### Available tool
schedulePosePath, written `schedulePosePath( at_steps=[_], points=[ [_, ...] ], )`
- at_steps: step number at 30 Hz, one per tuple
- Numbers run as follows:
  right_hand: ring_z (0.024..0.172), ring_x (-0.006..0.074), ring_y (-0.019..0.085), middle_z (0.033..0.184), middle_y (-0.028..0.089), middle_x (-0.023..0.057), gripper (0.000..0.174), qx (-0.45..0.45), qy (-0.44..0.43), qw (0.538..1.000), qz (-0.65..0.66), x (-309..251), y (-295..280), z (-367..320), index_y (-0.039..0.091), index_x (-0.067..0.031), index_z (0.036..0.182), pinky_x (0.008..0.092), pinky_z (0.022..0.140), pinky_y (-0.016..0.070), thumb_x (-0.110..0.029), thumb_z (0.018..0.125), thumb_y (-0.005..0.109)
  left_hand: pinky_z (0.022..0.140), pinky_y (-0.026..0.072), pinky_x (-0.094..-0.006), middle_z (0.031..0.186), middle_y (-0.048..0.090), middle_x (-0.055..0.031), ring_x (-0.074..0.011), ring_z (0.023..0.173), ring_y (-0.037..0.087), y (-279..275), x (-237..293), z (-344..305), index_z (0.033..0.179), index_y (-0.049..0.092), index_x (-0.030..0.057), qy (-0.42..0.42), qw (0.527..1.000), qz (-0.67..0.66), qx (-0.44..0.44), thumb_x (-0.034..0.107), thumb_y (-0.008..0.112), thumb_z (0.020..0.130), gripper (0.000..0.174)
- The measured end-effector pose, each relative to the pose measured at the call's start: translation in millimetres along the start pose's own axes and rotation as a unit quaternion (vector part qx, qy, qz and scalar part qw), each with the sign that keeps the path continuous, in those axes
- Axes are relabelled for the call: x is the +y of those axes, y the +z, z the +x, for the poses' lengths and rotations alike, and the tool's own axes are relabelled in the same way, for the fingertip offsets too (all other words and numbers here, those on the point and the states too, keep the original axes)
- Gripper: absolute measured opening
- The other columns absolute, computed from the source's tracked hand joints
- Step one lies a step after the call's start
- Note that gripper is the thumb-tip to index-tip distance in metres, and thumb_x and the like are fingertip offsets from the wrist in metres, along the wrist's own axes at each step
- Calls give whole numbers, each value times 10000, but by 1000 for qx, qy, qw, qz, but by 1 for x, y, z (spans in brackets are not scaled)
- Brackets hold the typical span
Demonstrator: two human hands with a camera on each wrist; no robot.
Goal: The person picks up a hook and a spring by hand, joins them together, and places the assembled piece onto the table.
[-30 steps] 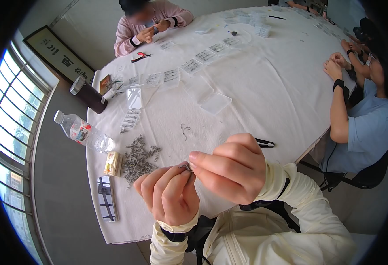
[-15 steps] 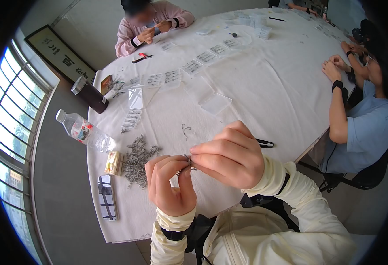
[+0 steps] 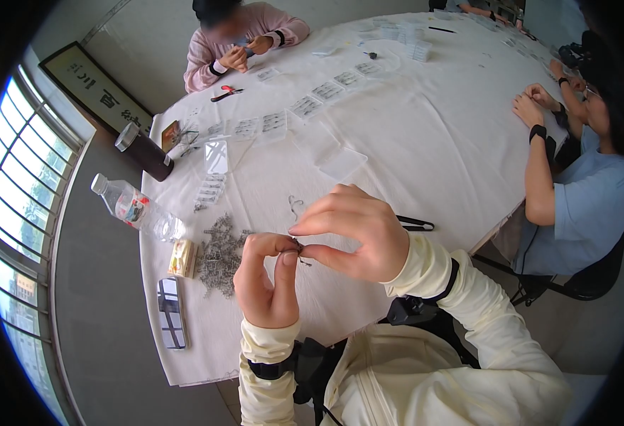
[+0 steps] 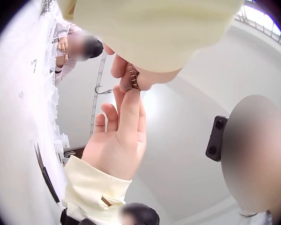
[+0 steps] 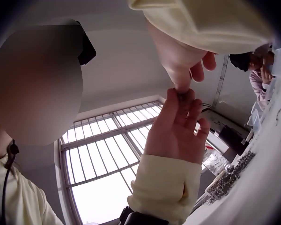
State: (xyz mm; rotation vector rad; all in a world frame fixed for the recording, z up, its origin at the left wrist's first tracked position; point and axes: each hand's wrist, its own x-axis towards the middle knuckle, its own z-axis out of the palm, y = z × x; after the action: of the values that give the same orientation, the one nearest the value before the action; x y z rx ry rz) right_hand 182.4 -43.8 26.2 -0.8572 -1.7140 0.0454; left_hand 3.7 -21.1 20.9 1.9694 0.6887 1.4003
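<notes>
Above the near part of the table, my left hand (image 3: 268, 280) pinches a small wire coil (image 4: 132, 77) between thumb and index finger. A dark metal fish hook (image 4: 103, 90) sticks out beside the fingertips in the left wrist view. My right hand (image 3: 361, 238) is held close against the left from the right side. Its thumb tip is right at the coil, while its fairly straight index finger arches above it, apart from the thumb. In the right wrist view, the fingertips of the left hand (image 5: 178, 136) mostly hide the piece.
A pile of small grey metal pieces (image 3: 219, 259) lies left of the hands, near a phone (image 3: 172, 312), a tissue pack (image 3: 182, 258) and a plastic bottle (image 3: 138, 209). Tweezers (image 3: 416, 224) lie to the right. Clear boxes (image 3: 274, 124) stretch across the table. Other people sit around it.
Both hands have moved slightly up and left in the head view. The right index finger has lifted away from its thumb, and the left hand has turned a little.
</notes>
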Motion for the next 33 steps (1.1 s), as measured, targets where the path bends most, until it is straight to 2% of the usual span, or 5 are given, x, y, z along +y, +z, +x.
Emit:
schedulePosePath(
  at_steps=[10, 16, 23, 26, 33],
  points=[
    [721, 190, 630, 802, 666, 44, 187, -4, 74, 995, 72, -2, 0, -1, 664, -41, 862, 300, 657, 497, 1, 726, 785, 777, 447, -270, 899, 629, -83, -142, 817, 552, 2, 0, -1, 966, 566, -34, -49, 996, -80, 1, 9, 549, 949, 49],
    [662, 137, 565, 711, 616, 24, 171, -14, 148, 986, 80, -4, 4, -5, 625, -38, 801, 276, 635, 462, -64, 760, 789, 787, 454, -269, 903, 626, -67, -133, 828, 558, 2, -2, -1, 975, 564, -29, -63, 995, -73, -1, 24, 546, 966, 57],
    [750, 94, 520, 820, 621, 26, 95, -25, 222, 954, 199, 8, -6, -3, 653, -33, 880, 254, 732, 417, -122, 904, 629, 804, 465, -272, 906, 615, -67, -139, 852, 581, 1, -8, 0, 1006, 546, -33, -101, 981, -168, -13, 48, 524, 990, 86],
    [772, 94, 547, 852, 654, 21, 109, -75, 174, 963, 192, 14, -4, -4, 690, -51, 955, 260, 722, 420, -106, 898, 616, 805, 470, -275, 902, 610, -64, -141, 858, 587, -1, -8, 2, 1013, 542, -33, -126, 975, -182, -37, 54, 518, 996, 92],
    [792, 97, 588, 883, 710, -3, 148, -120, 232, 941, 217, 22, -3, -4, 732, -103, 938, 278, 691, 413, -197, 844, 665, 754, 429, -250, 872, 612, -35, -115, 817, 569, 0, -13, 4, 1000, 564, 15, -124, 972, -194, -49, 111, 527, 998, 103]
  ],
)
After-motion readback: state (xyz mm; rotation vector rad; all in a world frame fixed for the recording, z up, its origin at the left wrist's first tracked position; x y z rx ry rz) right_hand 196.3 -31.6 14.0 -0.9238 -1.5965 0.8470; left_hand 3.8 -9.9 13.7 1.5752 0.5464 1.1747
